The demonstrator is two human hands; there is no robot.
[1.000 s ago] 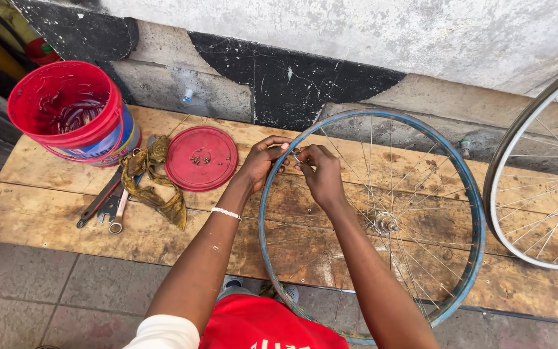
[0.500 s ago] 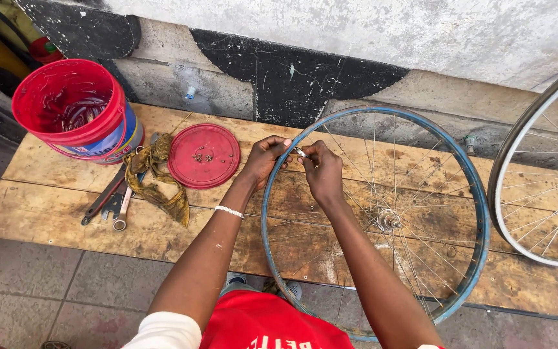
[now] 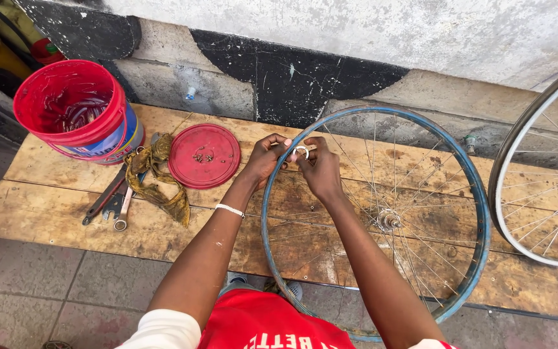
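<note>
A blue-rimmed bicycle wheel (image 3: 382,223) lies flat on the wooden desk (image 3: 53,213), fully spoked with its hub in place; both hands are met at the far-left arc of its rim. A small pale ring-shaped tool (image 3: 302,152) is pinched between the left hand (image 3: 267,156) and the right hand (image 3: 318,169), fingers of both closed narrow upon it — whether it is engaged on a spoke nipple cannot be told. Judged stage: the wheel is assembled and spoke work at the rim is in hand; how many spokes have been done or remain is not shown. Left of the left hand, a round red lid (image 3: 204,155) holds a few small parts; beyond it, a yellowish rag (image 3: 156,178) and wrenches (image 3: 112,200). Further left stands a red bucket (image 3: 75,110), round, with a blue-and-white label band on its side — contents dark, unclear. Right of the right hand, well apart, a second silver wheel (image 3: 537,174) is partly in view.
</note>
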